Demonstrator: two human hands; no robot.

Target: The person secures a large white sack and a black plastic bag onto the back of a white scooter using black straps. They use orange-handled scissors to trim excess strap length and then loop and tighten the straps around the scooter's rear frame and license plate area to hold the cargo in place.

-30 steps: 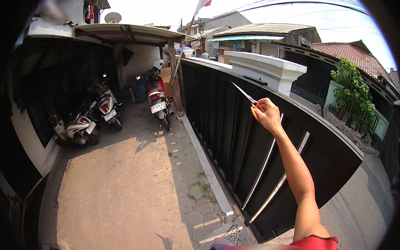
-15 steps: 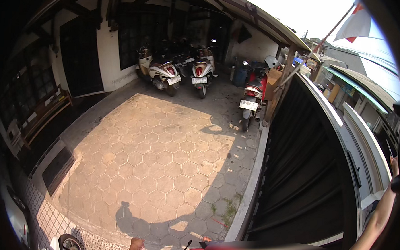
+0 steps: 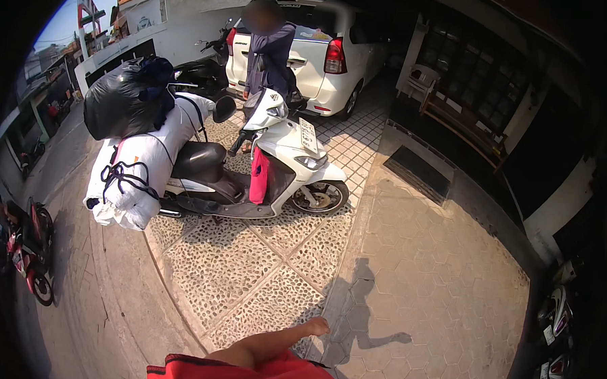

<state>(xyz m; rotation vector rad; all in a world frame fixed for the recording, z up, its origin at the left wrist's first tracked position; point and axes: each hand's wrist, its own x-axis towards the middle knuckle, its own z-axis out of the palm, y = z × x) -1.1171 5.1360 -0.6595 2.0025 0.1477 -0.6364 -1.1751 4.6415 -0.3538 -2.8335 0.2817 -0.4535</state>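
Pebbled paving (image 3: pixel 222 270) lies before a white car (image 3: pixel 299 62), and on it stands a white scooter (image 3: pixel 278 142) loaded with a tied white bundle (image 3: pixel 131 172), a black bag (image 3: pixel 121 99) and a hanging red cloth (image 3: pixel 258 177). The left hand (image 3: pixel 318 326) is well apart from the scooter; whether it grips anything cannot be told, and the right hand is out of view.
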